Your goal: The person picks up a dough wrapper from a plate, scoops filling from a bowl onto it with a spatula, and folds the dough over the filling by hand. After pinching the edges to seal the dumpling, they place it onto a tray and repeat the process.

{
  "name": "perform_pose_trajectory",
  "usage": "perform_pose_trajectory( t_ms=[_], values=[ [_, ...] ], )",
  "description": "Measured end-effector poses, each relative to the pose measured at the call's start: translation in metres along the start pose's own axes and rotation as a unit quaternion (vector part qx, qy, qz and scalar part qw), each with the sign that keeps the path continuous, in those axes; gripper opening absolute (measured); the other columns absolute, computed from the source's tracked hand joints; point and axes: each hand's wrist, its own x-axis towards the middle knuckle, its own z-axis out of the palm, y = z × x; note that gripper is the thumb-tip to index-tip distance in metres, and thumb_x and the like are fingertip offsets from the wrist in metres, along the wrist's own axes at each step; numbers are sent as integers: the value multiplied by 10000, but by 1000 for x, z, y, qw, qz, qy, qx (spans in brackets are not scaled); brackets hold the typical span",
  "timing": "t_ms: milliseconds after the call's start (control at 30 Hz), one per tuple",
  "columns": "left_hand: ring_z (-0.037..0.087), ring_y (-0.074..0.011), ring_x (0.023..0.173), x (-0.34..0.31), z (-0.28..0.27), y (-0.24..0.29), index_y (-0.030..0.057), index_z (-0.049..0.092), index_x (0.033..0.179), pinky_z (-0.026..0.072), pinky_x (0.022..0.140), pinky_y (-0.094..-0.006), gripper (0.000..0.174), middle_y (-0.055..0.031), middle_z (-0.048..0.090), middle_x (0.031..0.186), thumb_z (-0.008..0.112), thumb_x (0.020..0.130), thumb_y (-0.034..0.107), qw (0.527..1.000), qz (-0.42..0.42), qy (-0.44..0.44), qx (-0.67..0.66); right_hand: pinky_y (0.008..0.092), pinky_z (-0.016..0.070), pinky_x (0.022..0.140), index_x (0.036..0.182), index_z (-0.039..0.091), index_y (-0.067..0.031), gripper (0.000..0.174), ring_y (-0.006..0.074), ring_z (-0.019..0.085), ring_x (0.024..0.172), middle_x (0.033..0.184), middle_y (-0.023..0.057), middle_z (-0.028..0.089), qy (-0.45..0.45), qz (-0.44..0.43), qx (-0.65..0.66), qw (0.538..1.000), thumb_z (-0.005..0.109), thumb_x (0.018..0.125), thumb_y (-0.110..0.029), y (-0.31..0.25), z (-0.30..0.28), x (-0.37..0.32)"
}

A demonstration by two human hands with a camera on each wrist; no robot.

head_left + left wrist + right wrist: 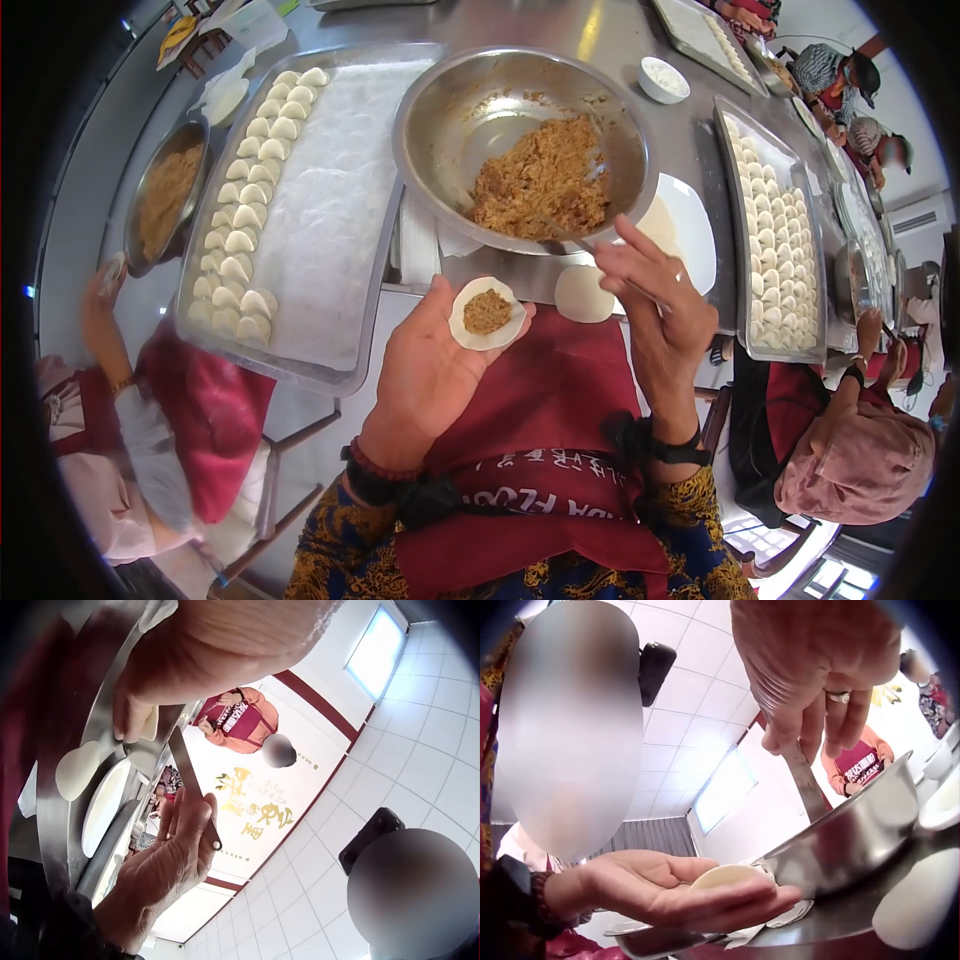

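My left hand (425, 365) is palm up, fingers extended, with a round dumpling wrapper (516, 322) lying across them. A flattened mound of brown filling (487, 312) sits on the wrapper's middle. In the right wrist view the thumb lies along the wrapper's near edge. My right hand (660, 300) grips a flat metal spatula (191, 776), its blade pointing toward the near rim of a large steel bowl (425, 130). Crumbly filling (545, 180) is heaped in that bowl. Between the hands, below the bowl, lies another wrapper (584, 294).
Left of the bowl, a floured tray (345, 200) carries rows of folded dumplings (240, 240). A white plate (697, 225) with wrappers is at the right, near a second dumpling tray (735, 190). A small white bowl (663, 80) stands behind. Other people work on both sides.
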Motion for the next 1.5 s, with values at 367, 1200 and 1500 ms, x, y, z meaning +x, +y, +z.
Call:
perform_pose_trajectory(
  t_ms=[367, 1200, 1500],
  values=[
    [451, -470, 1275, -4, 2, -8, -118, 395, 1275, 363, 1122, -538, 482, -263, 501, 1313, 294, 1076, 309, 1000, -11, -6, 2, 379, 459, 940, 997, 723, -118, 228, 305, 583, 1218, 997, 26, 731, -51, -43, -192, 979, 770, 776, -88, 25, 22, 14],
    [540, -174, 1195, -22, 12, -39, -37, 419, 1399, 498, 977, -330, 458, -106, 529, 1315, 560, 995, 128, 949, 3, -97, 298, 374, 420, 1015, 937, 722, -73, 114, 307, 502, 1323, 1165, 112, 695, -121, 97, 136, 978, 721, 827, -44, 2, 4, -54],
    [639, -155, 997, -25, 11, -44, -64, 463, 1363, 537, 752, -257, 398, -113, 619, 1181, 527, 1009, 107, 934, 51, -74, 345, 357, 460, 1009, 991, 713, -33, 137, 292, 515, 1302, 1139, 144, 693, -88, 165, 210, 960, 689, 859, -5, -3, 12, -51]
  ],
)
